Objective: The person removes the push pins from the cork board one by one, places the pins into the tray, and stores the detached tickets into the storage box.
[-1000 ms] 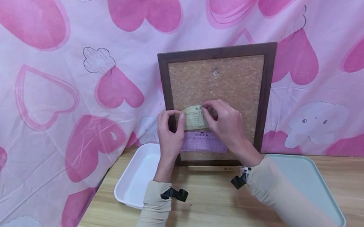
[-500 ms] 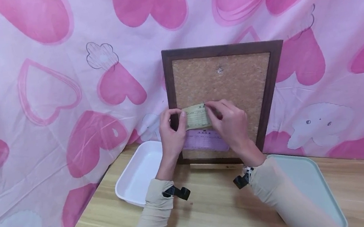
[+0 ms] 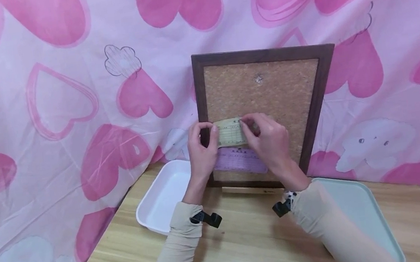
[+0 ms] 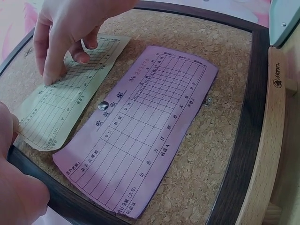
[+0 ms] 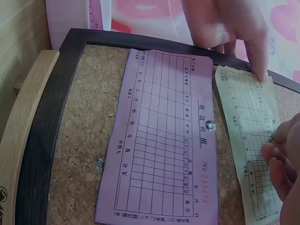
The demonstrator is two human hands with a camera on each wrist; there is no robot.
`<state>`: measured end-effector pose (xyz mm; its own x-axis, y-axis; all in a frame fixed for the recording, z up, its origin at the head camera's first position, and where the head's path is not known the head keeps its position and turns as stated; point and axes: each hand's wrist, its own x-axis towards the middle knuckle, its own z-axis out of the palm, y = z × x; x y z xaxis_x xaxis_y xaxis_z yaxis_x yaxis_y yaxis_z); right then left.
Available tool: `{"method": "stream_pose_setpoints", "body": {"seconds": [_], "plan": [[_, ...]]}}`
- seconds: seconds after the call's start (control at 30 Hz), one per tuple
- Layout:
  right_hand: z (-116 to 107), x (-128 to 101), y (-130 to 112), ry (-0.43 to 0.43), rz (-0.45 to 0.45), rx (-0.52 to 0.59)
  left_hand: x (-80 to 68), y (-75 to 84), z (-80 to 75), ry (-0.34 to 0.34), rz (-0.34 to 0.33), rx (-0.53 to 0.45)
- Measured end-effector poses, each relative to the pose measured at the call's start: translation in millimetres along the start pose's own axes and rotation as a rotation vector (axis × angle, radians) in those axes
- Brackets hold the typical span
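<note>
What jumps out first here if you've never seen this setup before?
Two hands meet on a dark-framed cork board standing against a pink heart-print cloth. The left hand and right hand press a yellowish slip to the cork, just above a purple receipt already fixed there by a pin. A white tray lies on the wooden table left of the board, a pale green tray to its right.

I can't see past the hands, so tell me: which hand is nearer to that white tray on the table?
Left. The left hand is at the yellow slip's left end, just above the white tray. The right hand is at the slip's other end, farther off.
</note>
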<state>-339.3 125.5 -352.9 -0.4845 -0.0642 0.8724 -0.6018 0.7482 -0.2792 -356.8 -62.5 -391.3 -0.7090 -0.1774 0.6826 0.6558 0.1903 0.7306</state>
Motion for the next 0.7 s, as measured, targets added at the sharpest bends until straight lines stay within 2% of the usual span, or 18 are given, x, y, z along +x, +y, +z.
{"method": "stream_pose_setpoints", "body": {"seconds": [0.2,0.37,0.7], "plan": [[-3.3,1.3,1.0,-0.075,0.022,-0.049,-0.4,2.7,1.8,-0.011,-0.007,0.014],[-0.8,1.6,-0.8,-0.09,0.02,-0.065,0.1,1.2,0.7,-0.011,-0.011,0.014],[0.7,-1.2,1.3,-0.088,0.008,0.01,1.2,1.7,1.3,-0.002,-0.02,0.002]]}}
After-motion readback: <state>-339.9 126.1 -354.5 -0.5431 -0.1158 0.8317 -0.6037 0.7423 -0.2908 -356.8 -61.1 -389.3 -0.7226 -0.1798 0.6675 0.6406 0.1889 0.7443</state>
